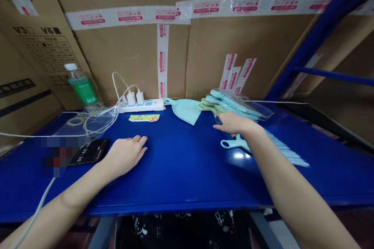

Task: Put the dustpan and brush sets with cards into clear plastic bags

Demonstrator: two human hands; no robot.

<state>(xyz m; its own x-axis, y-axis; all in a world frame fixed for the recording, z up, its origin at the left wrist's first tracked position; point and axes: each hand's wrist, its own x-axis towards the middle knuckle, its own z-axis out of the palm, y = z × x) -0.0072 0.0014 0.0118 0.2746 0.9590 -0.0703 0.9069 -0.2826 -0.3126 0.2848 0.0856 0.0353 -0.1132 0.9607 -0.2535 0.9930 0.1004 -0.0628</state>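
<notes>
Stretching out open, the right hand grasps nothing, its fingertips touching a clear plastic bag of mint-green handles, just above a mint brush. The left hand lies relaxed and empty on the blue table, just beside a phone reading 0:39:26. A loose mint dustpan sits at upper centre, by a white power strip. A carton at upper left shows V3 and V6.
</notes>
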